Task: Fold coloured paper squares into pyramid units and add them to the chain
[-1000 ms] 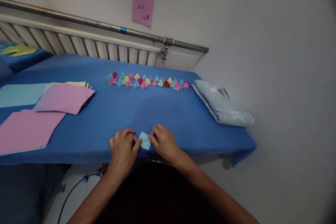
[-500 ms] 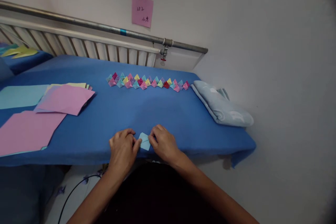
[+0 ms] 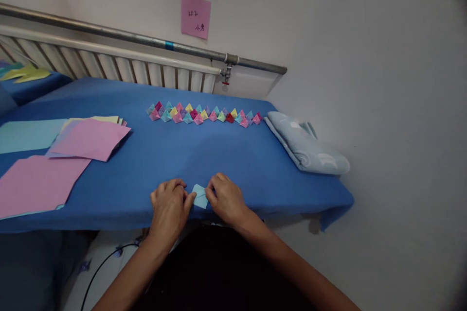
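Observation:
A small light-blue piece of folded paper (image 3: pixel 199 197) lies at the front of the blue-covered table, with a crease line across it. My left hand (image 3: pixel 170 202) is at its left edge, the thumb pressing on the paper and the other fingers curled. On the opposite side my right hand (image 3: pixel 225 197) pinches the paper's right edge between thumb and bent fingers, which hide that corner. Beyond both hands stand rows of small folded paper pieces (image 3: pixel 193 115) in pink, blue, yellow, purple and red.
Stacks of pink paper (image 3: pixel 44 182) and light-blue paper (image 3: pixel 31 135) lie on the left. A folded pale-blue cloth (image 3: pixel 306 146) rests at the table's right end. Behind the blue tablecloth (image 3: pixel 153 153) are a radiator (image 3: pixel 120 65) and a metal pipe (image 3: pixel 138 39).
Both hands keep their hold on the light-blue paper with almost no movement. The whole view has shifted very slightly.

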The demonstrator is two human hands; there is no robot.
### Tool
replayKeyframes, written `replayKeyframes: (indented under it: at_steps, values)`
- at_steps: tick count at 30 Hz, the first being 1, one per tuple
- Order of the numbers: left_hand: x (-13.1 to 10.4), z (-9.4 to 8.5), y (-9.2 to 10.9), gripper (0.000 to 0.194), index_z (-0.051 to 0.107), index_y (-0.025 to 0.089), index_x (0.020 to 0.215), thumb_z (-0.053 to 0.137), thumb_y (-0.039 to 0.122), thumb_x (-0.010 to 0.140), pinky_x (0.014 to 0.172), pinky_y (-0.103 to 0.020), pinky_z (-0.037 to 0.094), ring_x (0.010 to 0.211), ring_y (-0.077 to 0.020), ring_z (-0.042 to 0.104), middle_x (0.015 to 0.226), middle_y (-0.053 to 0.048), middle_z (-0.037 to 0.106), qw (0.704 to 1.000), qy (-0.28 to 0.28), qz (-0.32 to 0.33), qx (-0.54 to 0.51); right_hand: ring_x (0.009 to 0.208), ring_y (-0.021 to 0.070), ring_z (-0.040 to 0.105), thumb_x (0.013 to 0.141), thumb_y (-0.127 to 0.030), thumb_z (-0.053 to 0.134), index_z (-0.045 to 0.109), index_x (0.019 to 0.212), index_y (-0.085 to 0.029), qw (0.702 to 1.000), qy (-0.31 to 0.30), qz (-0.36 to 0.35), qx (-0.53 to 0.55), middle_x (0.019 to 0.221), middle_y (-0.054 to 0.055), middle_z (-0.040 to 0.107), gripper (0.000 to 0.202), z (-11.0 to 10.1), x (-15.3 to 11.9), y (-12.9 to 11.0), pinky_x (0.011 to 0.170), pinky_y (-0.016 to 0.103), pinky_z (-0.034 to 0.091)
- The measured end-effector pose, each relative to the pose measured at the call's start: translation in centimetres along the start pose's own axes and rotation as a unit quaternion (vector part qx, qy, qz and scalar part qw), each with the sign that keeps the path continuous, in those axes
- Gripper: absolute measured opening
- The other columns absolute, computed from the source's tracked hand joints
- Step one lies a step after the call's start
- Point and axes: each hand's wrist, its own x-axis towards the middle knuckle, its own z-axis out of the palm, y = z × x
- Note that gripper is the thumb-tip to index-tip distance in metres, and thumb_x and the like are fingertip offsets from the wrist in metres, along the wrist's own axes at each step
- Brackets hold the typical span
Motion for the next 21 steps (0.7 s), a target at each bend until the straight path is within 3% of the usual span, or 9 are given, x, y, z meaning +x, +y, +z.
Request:
replayKeyframes:
  at_steps: [5,10,15,18,21]
  values:
    - [0.1,-0.5,-0.5,0.022,0.064,0.019,0.073,0.056,0.036,0.084,0.079,-0.041,0.038,0.096,-0.0282,0.053,0.106,-0.008,0.064,1.000,-0.022,-0.017,0.001,0.078,0.0160,0.050,0.085,-0.017,0.053,0.054,0.072,-0.018,1.000,-0.013,0.003,0.015,0.082,0.003,0.059,0.014,-0.2,0.0,0.3,0.069,0.028,0.035]
    - [0.3,-1.1,-1.1,0.018,0.064,0.021,0.085,0.057,0.038,0.084,0.077,-0.039,0.037,0.094,-0.0274,0.052,0.100,-0.007,0.063,0.998,-0.054,-0.016,0.012,0.083,0.0173,0.048,0.084,-0.029,0.061,0.055,0.072,-0.020,0.999,-0.005,0.032,0.037,0.084,0.000,0.060,0.016,-0.1,-0.3,1.1,0.073,0.031,0.028]
    - [0.4,-1.2,-1.2,0.018,0.065,0.022,0.090,0.056,0.037,0.085,0.077,-0.041,0.038,0.094,-0.0279,0.052,0.101,-0.007,0.062,0.998,-0.061,0.003,0.031,0.087,0.0175,0.048,0.082,-0.031,0.064,0.055,0.073,-0.020,0.998,-0.019,0.039,0.051,0.086,-0.002,0.061,0.017,-0.2,-0.3,1.6,0.074,0.031,0.025]
    - [0.7,-1.0,-1.5,0.021,0.066,0.027,0.103,0.056,0.032,0.086,0.078,-0.042,0.039,0.095,-0.0276,0.052,0.108,-0.008,0.061,0.996,-0.047,0.062,0.032,0.089,0.0171,0.049,0.082,-0.030,0.063,0.056,0.074,-0.020,0.997,-0.026,0.040,0.060,0.087,-0.002,0.061,0.015,-0.3,-0.2,1.8,0.075,0.031,0.025]
    - [1.2,-0.8,-2.0,0.027,0.065,0.032,0.108,0.055,0.021,0.086,0.086,-0.044,0.037,0.106,-0.0284,0.049,0.117,-0.006,0.061,0.983,-0.027,0.182,0.019,0.091,0.0173,0.049,0.082,-0.029,0.062,0.056,0.072,-0.020,0.997,-0.035,0.041,0.060,0.091,-0.002,0.062,0.015,-0.4,0.0,1.9,0.075,0.031,0.025]
